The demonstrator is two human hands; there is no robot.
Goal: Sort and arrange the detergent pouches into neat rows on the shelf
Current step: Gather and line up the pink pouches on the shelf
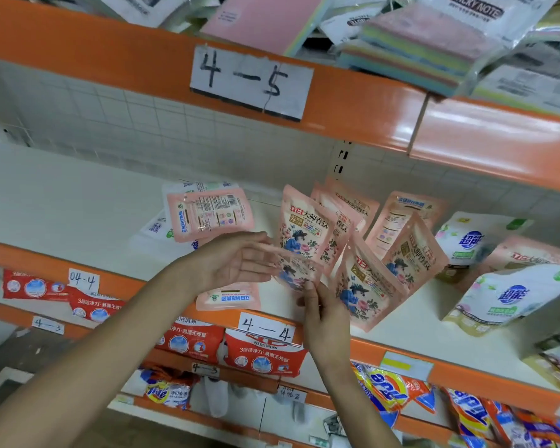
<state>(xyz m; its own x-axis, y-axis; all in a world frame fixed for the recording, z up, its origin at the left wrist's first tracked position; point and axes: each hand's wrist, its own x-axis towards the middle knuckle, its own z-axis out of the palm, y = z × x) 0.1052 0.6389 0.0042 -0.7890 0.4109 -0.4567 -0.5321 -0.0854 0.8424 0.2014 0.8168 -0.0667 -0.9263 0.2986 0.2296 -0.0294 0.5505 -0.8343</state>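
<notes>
One pink detergent pouch (293,270) is held upright, long axis vertical, over the front of the shelf (417,305). The right grip (325,315) pinches its bottom edge from below; the left grip (236,263), fingers straight, rests against its left side. Standing pouches (304,224) wait just behind and rightward.

Flat pouch (209,215) rear-left on shelf (62,205), standing pouches (304,227) centre, held pouch (296,273) before them — bigger pouches (511,295) right.
</notes>
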